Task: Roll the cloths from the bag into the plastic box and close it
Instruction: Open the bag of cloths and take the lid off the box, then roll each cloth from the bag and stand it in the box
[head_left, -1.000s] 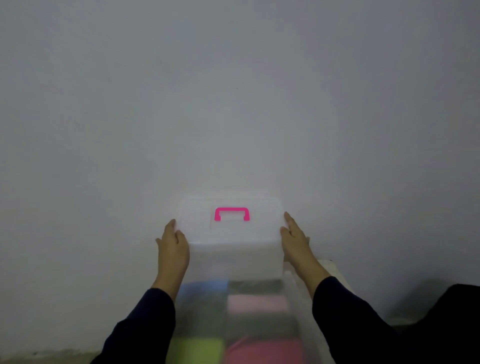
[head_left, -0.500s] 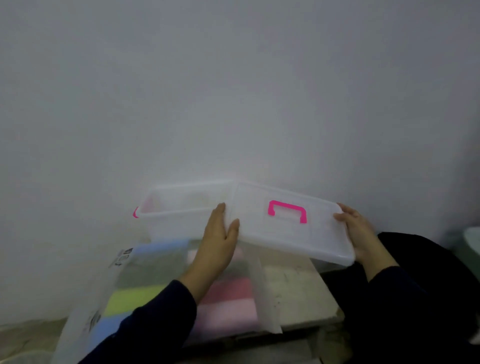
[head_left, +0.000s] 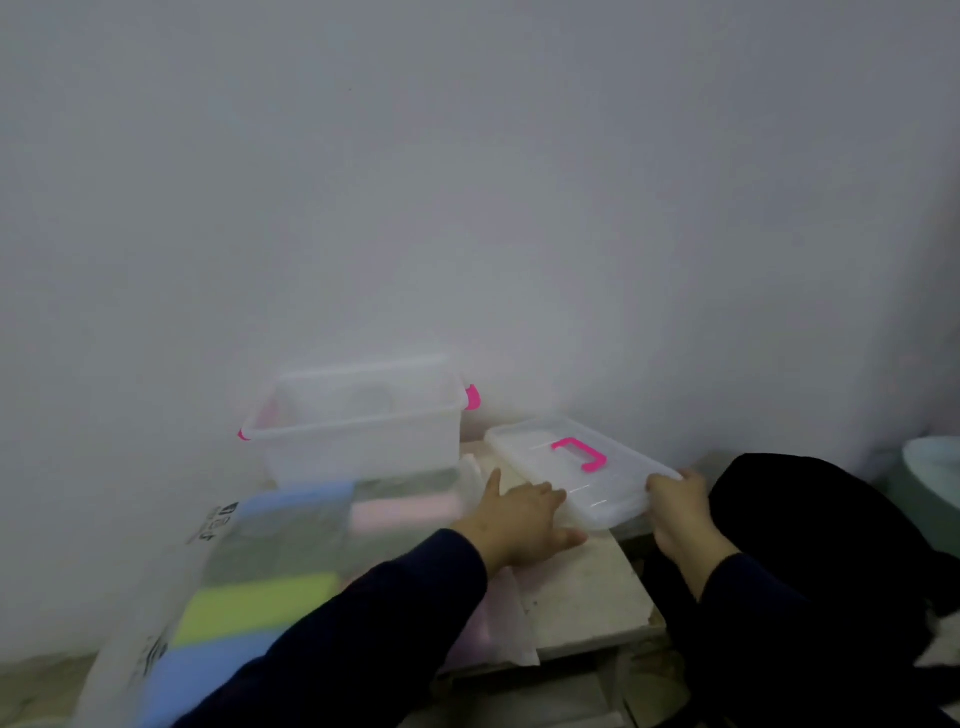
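Observation:
The clear plastic box (head_left: 358, 441) with pink side clips stands open against the wall, nothing visible inside. Its clear lid (head_left: 576, 470), with a pink handle, lies to the right on the stone slab (head_left: 582, 597). My right hand (head_left: 675, 506) grips the lid's near right corner. My left hand (head_left: 519, 519) has let go and hovers with spread fingers just left of the lid. In front of the box lies a clear plastic bag (head_left: 218, 561) holding several folded cloths in blue, pink, green and grey.
A plain white wall stands right behind the box. A dark garment or bag (head_left: 831, 545) sits at the right of the slab. A pale round basin edge (head_left: 935, 467) shows at the far right. The floor below looks rough.
The lid came off the box, swung right and went down onto the slab. My left hand released it. The view turned right and down.

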